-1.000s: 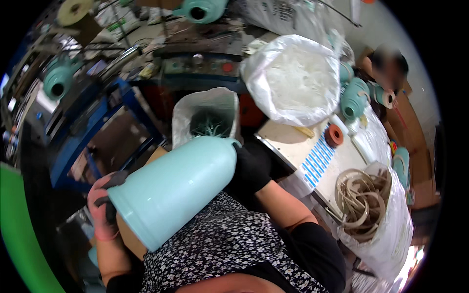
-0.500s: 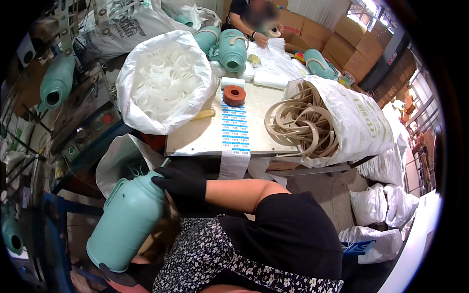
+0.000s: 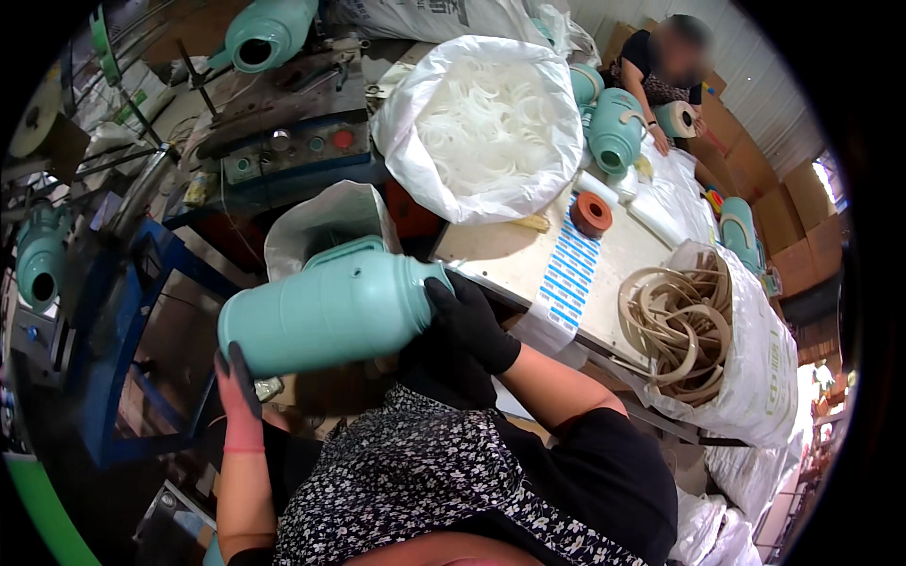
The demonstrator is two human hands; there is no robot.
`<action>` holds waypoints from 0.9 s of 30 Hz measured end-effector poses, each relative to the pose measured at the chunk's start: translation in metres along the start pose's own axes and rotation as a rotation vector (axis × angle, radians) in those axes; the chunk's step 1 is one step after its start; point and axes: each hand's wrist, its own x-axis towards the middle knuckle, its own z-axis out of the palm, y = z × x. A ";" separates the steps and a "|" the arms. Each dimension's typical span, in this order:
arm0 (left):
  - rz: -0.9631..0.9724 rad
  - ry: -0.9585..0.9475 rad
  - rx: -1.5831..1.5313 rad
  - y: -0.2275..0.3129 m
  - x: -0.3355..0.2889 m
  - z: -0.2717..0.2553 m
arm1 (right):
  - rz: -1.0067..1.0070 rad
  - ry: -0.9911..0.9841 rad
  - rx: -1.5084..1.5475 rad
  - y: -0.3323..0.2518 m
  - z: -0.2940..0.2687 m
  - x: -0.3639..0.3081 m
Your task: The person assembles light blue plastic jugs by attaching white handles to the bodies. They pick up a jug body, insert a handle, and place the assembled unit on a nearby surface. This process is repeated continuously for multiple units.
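A teal thermos flask shell (image 3: 326, 309) lies almost level across my lap, its handle on the upper side and its neck toward the right. My right hand (image 3: 472, 325), in a black glove, is closed around the neck rim. At the other end, my left hand (image 3: 240, 401), in a pink and black glove, grips the base from below; part of its fingers is hidden behind the shell. Just beyond the shell stands an open white sack (image 3: 330, 226).
A white sack of pale plastic rings (image 3: 486, 132) stands on the table (image 3: 481, 253), near a brown tape roll (image 3: 591, 215) and a blue-and-white label strip (image 3: 569, 278). Beige straps (image 3: 679, 321) spill from another sack. A co-worker (image 3: 651, 75) handles a flask across the table. A blue metal frame (image 3: 113, 368) stands left.
The flask shell has swung from steeply tilted to nearly level and moved up and right. My left hand has come into clear view at its base. The whole view has turned leftward.
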 end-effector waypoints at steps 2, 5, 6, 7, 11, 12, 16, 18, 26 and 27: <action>0.313 -0.063 0.457 0.006 0.017 0.017 | -0.230 0.000 -0.235 -0.010 0.006 0.023; 0.652 -0.365 0.527 0.050 0.000 0.074 | -0.975 0.019 -0.853 -0.037 0.030 0.062; 0.833 -0.443 0.634 0.073 -0.008 0.100 | -1.041 -0.002 -0.927 -0.035 0.040 0.068; 0.924 -0.439 0.749 0.072 -0.009 0.110 | -0.960 -0.036 -0.995 -0.038 0.060 0.059; 1.023 -0.481 0.623 0.062 0.019 0.148 | -1.141 -0.180 -1.003 -0.034 0.066 0.071; 1.051 -0.491 0.607 0.060 0.023 0.149 | -1.160 -0.211 -0.972 -0.040 0.056 0.073; 1.092 -0.394 0.514 0.066 0.025 0.123 | -0.992 -0.027 -0.959 -0.039 -0.034 0.135; 1.062 -0.315 0.426 0.066 0.032 0.101 | -0.852 0.205 -1.144 -0.054 -0.097 0.181; 0.995 -0.034 0.548 0.163 -0.040 0.027 | -0.813 0.313 -1.361 -0.062 -0.185 0.256; 1.004 0.027 0.406 0.166 -0.054 0.020 | -0.824 0.362 -1.373 -0.071 -0.184 0.252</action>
